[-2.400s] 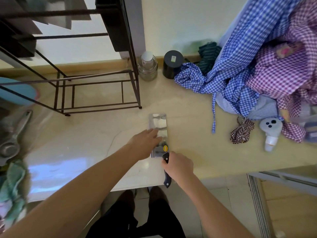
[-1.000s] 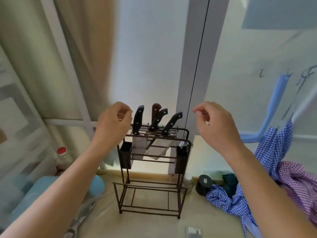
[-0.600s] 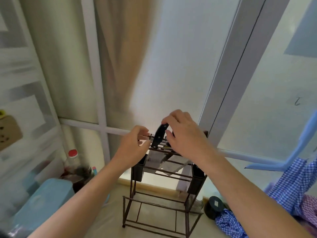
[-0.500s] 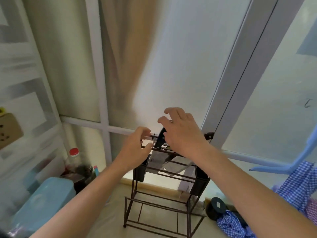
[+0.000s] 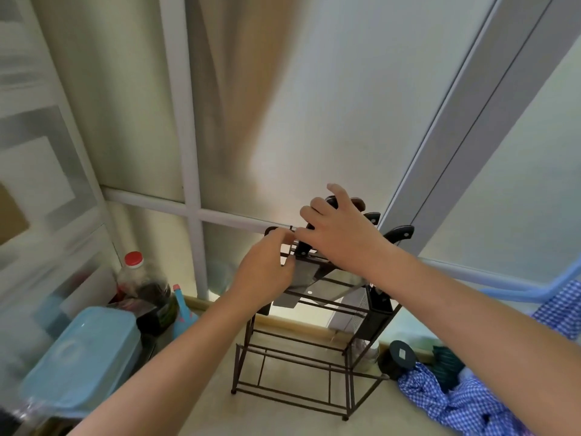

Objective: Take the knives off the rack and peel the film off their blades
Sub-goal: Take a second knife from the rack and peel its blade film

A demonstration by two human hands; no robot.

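A dark metal knife rack [image 5: 301,366] stands on the beige counter by the window. Several knives sit in its top, handles up: black handles [image 5: 399,234] at the right and a brown one behind my right hand. My right hand [image 5: 342,237] is wrapped over the leftmost black-handled knife [image 5: 302,247], with the index finger lifted. That knife's wide blade [image 5: 303,278] hangs inside the rack. My left hand [image 5: 267,278] pinches the rack's top rail on the left side, right beside the blade. Film on the blades cannot be made out.
A light blue plastic box [image 5: 81,350] sits at the left, with a red-capped dark bottle [image 5: 135,278] and a small blue bottle [image 5: 180,309] behind it. A black round jar [image 5: 397,357] and blue checked cloth [image 5: 465,404] lie right of the rack.
Both hands left the cleaver on the counter and rose to the rack. The right hand closed over the leftmost black handle while the left took the top rail.
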